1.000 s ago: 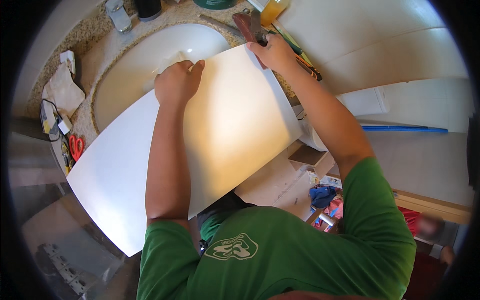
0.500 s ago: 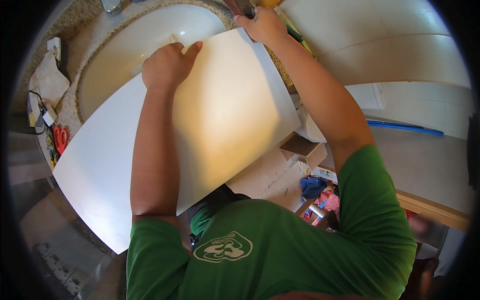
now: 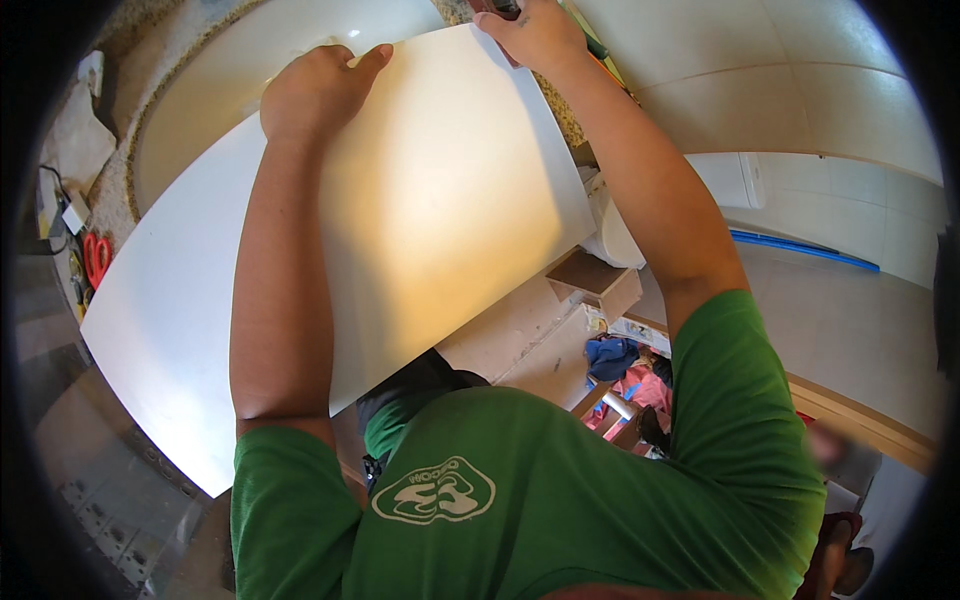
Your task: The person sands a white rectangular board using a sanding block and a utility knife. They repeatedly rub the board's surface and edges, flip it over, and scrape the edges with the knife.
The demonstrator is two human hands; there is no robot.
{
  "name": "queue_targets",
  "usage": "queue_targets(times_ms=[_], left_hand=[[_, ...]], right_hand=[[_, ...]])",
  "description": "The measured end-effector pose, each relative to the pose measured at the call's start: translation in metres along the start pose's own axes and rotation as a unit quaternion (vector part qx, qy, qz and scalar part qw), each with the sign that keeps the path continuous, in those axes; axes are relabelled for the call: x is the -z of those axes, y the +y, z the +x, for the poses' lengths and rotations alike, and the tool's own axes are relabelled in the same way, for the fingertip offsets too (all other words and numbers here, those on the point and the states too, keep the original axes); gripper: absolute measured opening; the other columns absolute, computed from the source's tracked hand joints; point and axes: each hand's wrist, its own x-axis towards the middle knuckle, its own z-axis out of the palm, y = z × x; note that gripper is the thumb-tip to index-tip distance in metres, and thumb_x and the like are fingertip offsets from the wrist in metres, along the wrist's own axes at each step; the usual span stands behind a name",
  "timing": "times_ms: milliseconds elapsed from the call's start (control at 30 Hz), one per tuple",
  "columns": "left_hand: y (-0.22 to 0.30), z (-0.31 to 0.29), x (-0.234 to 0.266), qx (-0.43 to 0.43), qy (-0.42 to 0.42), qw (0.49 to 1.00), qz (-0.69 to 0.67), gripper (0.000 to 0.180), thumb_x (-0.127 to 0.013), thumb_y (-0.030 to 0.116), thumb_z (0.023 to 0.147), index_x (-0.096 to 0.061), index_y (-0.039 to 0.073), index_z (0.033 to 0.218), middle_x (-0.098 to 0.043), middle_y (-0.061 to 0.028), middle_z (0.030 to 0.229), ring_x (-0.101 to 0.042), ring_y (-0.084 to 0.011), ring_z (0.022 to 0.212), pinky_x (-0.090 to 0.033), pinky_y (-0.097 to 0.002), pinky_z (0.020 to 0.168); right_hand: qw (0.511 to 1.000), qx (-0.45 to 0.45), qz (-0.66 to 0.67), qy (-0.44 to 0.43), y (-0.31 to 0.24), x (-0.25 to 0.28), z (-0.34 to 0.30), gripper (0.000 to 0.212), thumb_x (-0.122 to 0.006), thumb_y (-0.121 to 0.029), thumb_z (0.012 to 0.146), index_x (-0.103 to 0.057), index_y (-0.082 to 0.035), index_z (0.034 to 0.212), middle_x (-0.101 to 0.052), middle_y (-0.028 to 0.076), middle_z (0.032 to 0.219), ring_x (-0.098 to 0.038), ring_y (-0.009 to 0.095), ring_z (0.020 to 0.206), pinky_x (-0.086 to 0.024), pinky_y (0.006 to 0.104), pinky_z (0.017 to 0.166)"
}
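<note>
A large white panel (image 3: 440, 210) lies slanting across the sink and counter in front of me. My left hand (image 3: 312, 95) is closed over its far edge, thumb up, fingertips hidden beyond the edge. At the panel's far right corner my right hand (image 3: 535, 38) is closed round a reddish-brown, bar-like tool (image 3: 482, 6) with a dark part. The top of this tool runs out of the picture, so its kind cannot be made out. A lower bit of it shows against the panel's right edge.
Behind the panel is a white oval sink (image 3: 200, 125) in a speckled stone counter (image 3: 118, 190). Red-handled scissors (image 3: 97, 258) lie at the left. Below on the right are a small brown-topped box (image 3: 592, 272) and piled cloths (image 3: 640, 385). Blue rods (image 3: 800, 250) lie along the wall.
The panel and both hands appear a little higher in view, with the panel and left hand also farther left. The scene around them has shifted similarly. Both grips stay the same.
</note>
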Motion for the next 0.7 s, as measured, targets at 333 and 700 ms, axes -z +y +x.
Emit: queue_targets(times_ms=[333,700], left_hand=[[-0.002,0.004,0.001,0.005,-0.021,0.999,-0.025,0.082,-0.053,0.078,0.088,-0.071,0.010,0.130,-0.076,-0.0132,0.113,-0.071,-0.0287,0.110,-0.053,-0.0423,0.095],[-0.003,0.006,-0.001,0.006,-0.025,0.999,-0.029,0.083,-0.054,0.079,0.086,-0.070,0.011,0.132,-0.076,-0.0115,0.114,-0.070,-0.0280,0.112,-0.051,-0.0427,0.098]], right_hand=[[1.000,-0.001,-0.013,0.006,0.007,0.003,-0.018,0.053,-0.072,-0.040,0.089,-0.067,0.001,0.122,-0.071,0.027,0.116,-0.069,0.040,0.110,-0.055,0.0470,0.094],[0.999,0.022,-0.029,0.029,0.053,0.004,-0.108,0.080,-0.074,-0.059,0.084,-0.065,0.012,0.121,-0.065,0.021,0.109,-0.066,0.035,0.101,-0.053,0.0417,0.088]])
